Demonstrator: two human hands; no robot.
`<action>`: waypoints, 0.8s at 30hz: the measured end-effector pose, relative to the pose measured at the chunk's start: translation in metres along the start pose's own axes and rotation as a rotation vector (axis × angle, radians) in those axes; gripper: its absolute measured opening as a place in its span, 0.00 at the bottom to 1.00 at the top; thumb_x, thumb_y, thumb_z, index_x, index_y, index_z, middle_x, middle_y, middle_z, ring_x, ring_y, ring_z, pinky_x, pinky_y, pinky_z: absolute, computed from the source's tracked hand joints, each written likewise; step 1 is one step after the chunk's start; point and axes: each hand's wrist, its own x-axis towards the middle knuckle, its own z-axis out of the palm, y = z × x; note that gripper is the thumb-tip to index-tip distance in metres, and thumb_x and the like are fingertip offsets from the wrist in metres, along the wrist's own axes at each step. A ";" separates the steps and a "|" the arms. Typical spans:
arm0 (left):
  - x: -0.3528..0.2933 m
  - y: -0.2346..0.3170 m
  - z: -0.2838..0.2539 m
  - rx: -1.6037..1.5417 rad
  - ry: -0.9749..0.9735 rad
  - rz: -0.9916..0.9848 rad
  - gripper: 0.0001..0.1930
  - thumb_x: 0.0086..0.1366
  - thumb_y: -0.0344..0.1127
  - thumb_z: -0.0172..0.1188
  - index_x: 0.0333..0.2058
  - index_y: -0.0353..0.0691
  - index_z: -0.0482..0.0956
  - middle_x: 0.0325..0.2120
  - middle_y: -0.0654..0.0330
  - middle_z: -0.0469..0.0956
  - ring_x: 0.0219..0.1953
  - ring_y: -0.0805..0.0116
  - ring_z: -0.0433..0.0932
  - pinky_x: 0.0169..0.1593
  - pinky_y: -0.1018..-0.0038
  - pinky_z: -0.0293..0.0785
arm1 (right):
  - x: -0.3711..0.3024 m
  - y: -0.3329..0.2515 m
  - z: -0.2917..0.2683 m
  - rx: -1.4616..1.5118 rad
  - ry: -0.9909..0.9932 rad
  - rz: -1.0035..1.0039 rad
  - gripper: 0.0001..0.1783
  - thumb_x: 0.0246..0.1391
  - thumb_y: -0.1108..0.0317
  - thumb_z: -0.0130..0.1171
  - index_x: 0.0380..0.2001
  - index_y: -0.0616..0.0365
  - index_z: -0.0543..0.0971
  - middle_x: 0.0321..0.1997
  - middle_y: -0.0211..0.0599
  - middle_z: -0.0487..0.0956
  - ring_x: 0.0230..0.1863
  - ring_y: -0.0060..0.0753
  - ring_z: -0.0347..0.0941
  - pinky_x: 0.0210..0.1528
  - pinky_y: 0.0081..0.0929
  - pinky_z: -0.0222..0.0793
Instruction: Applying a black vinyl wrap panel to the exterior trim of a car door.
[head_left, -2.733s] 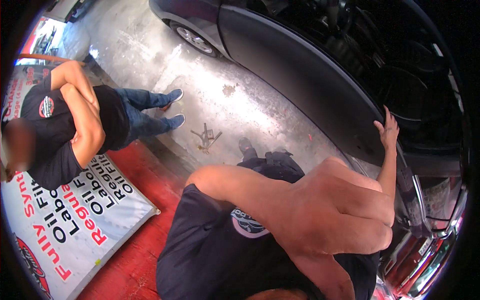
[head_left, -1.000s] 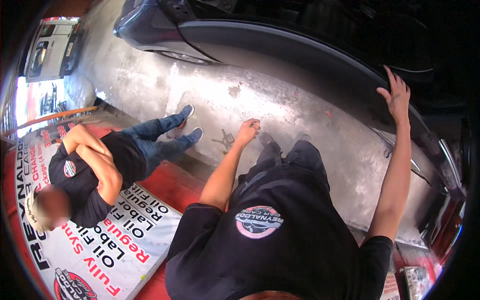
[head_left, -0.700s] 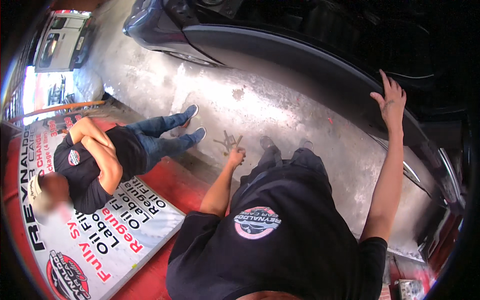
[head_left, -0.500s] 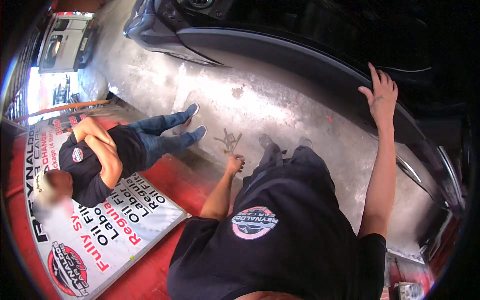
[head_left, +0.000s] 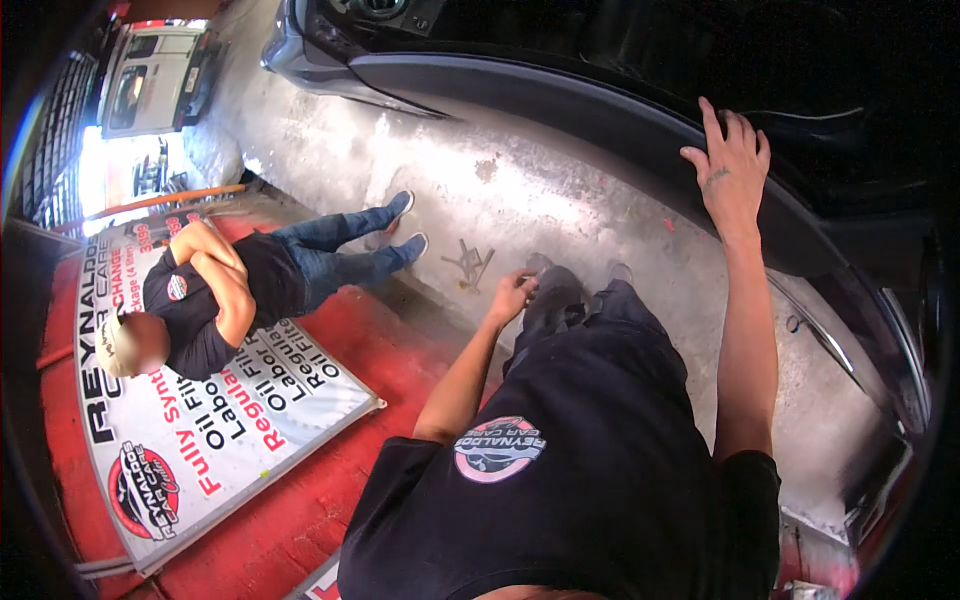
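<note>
- Concrete floor (head_left: 580, 190) spreads below me, stained and glossy in patches.
- My left hand (head_left: 514, 296) hangs beside my left leg (head_left: 555, 300), fingers curled; I cannot tell whether it holds anything.
- My right hand (head_left: 733, 185) rests, fingers spread, on the edge of the car (head_left: 600, 130), ahead to my right, gripping nothing.
- I judge this as steadying myself; stepping left would call for care around the metal frame (head_left: 468, 263).
- Beyond: a co-worker (head_left: 265, 285), arms folded, then a white van (head_left: 160, 80).
</note>
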 end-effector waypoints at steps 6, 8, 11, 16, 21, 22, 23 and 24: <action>-0.024 -0.061 -0.018 0.027 0.072 -0.211 0.17 0.71 0.39 0.58 0.55 0.38 0.77 0.35 0.54 0.84 0.29 0.68 0.80 0.28 0.72 0.75 | 0.000 0.001 0.002 0.007 0.016 0.012 0.41 0.54 0.48 0.65 0.70 0.42 0.66 0.64 0.42 0.73 0.67 0.44 0.65 0.71 0.52 0.56; -0.033 -0.082 -0.027 0.022 0.059 -0.249 0.18 0.72 0.39 0.58 0.55 0.38 0.76 0.38 0.52 0.84 0.31 0.65 0.81 0.31 0.69 0.77 | 0.000 0.000 0.002 0.020 0.007 0.015 0.40 0.54 0.48 0.65 0.69 0.43 0.68 0.63 0.42 0.73 0.67 0.44 0.66 0.70 0.51 0.57; -0.040 -0.101 -0.036 0.023 0.079 -0.349 0.18 0.72 0.40 0.57 0.56 0.38 0.76 0.41 0.50 0.84 0.33 0.61 0.82 0.33 0.65 0.80 | 0.000 0.000 0.001 0.043 0.032 0.001 0.39 0.54 0.49 0.66 0.68 0.44 0.68 0.62 0.42 0.74 0.66 0.44 0.66 0.70 0.51 0.57; -0.031 -0.097 -0.030 -0.073 0.148 -0.337 0.18 0.72 0.40 0.57 0.56 0.38 0.76 0.40 0.50 0.84 0.32 0.61 0.83 0.34 0.65 0.80 | -0.002 0.000 -0.002 0.068 0.050 -0.024 0.39 0.54 0.51 0.66 0.68 0.45 0.68 0.62 0.43 0.74 0.66 0.45 0.66 0.70 0.51 0.56; -0.008 -0.087 0.001 -0.151 0.175 -0.169 0.18 0.70 0.40 0.58 0.53 0.37 0.78 0.37 0.52 0.85 0.30 0.64 0.82 0.30 0.67 0.78 | -0.002 -0.001 -0.001 0.034 0.046 -0.032 0.39 0.56 0.50 0.65 0.69 0.45 0.67 0.63 0.46 0.74 0.66 0.47 0.66 0.70 0.53 0.56; -0.004 -0.088 0.007 -0.191 0.166 -0.146 0.18 0.70 0.40 0.58 0.53 0.37 0.78 0.37 0.52 0.85 0.30 0.64 0.82 0.30 0.67 0.78 | -0.002 0.000 -0.001 0.041 0.050 -0.047 0.39 0.57 0.49 0.64 0.69 0.45 0.67 0.64 0.47 0.73 0.66 0.49 0.66 0.70 0.53 0.56; 0.000 -0.091 0.014 -0.222 0.151 -0.119 0.18 0.70 0.39 0.58 0.54 0.37 0.78 0.36 0.52 0.85 0.31 0.65 0.82 0.30 0.67 0.78 | -0.002 0.000 -0.001 0.032 0.061 -0.069 0.39 0.57 0.49 0.64 0.69 0.45 0.67 0.64 0.47 0.73 0.66 0.49 0.66 0.70 0.53 0.56; 0.004 -0.095 0.021 -0.229 0.147 -0.117 0.18 0.70 0.38 0.59 0.54 0.36 0.78 0.35 0.52 0.85 0.32 0.65 0.83 0.31 0.67 0.79 | -0.002 0.001 0.000 0.026 0.043 -0.063 0.39 0.57 0.49 0.64 0.69 0.45 0.67 0.63 0.47 0.73 0.65 0.49 0.67 0.70 0.54 0.56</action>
